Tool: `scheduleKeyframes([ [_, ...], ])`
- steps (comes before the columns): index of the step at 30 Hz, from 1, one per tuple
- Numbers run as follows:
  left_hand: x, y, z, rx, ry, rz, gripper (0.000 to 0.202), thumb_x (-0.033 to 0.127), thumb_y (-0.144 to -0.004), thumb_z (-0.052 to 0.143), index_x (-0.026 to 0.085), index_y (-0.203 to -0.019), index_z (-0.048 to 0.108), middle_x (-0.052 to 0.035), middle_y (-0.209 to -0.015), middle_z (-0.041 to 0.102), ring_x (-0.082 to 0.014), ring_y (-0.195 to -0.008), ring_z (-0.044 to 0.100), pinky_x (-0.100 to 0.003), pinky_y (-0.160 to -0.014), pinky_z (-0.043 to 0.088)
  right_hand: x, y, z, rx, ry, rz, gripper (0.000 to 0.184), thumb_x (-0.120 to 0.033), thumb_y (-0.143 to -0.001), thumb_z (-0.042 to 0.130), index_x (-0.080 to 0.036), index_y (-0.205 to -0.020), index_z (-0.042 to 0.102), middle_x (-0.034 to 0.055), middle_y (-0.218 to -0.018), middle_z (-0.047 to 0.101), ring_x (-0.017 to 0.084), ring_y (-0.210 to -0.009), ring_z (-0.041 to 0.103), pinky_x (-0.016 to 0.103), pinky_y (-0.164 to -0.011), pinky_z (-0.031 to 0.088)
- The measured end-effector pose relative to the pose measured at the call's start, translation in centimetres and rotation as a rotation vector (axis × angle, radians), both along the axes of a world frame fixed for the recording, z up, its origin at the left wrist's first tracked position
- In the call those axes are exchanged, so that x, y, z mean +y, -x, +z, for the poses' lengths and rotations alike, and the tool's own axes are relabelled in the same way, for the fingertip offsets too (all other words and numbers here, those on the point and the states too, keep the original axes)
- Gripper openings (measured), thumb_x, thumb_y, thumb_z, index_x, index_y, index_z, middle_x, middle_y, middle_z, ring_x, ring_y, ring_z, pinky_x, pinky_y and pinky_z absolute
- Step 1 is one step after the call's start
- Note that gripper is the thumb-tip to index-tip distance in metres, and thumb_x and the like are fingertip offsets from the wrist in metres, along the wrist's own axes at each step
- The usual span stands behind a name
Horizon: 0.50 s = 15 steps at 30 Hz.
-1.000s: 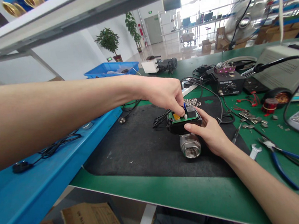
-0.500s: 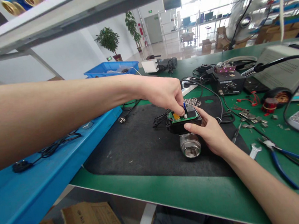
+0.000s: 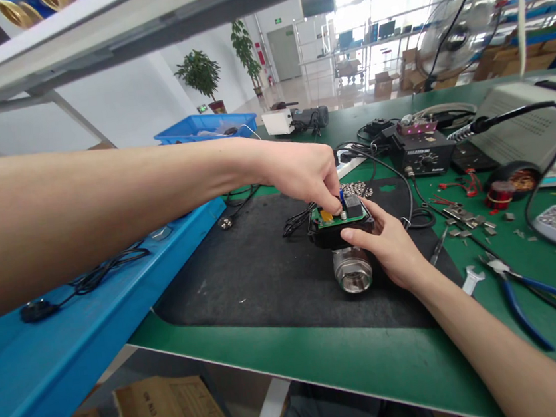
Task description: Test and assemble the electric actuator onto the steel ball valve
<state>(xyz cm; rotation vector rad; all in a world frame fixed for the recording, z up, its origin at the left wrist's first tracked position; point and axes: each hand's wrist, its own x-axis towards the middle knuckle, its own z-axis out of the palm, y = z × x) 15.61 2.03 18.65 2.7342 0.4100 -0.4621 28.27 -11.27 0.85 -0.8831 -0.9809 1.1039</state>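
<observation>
A black actuator housing (image 3: 329, 236) with a green circuit board (image 3: 332, 216) on top sits on a steel valve body (image 3: 353, 271), on a black mat (image 3: 260, 271). My left hand (image 3: 304, 172) reaches over from the left, fingertips pinched on a small part on the board beside a blue component. My right hand (image 3: 387, 243) grips the housing's right side, thumb across its front edge.
Blue-handled pliers (image 3: 530, 303), a small wrench (image 3: 469, 279) and loose metal bits lie right of the mat. A soldering station (image 3: 425, 151) with its iron (image 3: 489, 123) stands behind. A blue rail (image 3: 70, 326) runs along the left. Black cables trail across the green bench (image 3: 355, 360).
Almost nothing differs; both hands stay on the unit, which has shifted a trace up and left in view.
</observation>
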Motion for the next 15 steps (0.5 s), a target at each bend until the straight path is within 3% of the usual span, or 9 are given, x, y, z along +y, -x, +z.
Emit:
scheduleKeyframes([
  [15, -0.04, 0.03, -0.08, 0.001, -0.023, 0.003, 0.028, 0.033, -0.082, 0.068, 0.008, -0.084, 0.081, 0.0020, -0.057, 0.054, -0.0096, -0.054, 0.040, -0.029, -0.056, 0.025, 0.03, -0.01, -0.04, -0.003, 0.005, 0.002, 0.077, -0.030, -0.073, 0.092, -0.023, -0.141, 0.056, 0.0058, -0.137, 0.070, 0.026, -0.129, 0.065, 0.042, -0.115, 0.049],
])
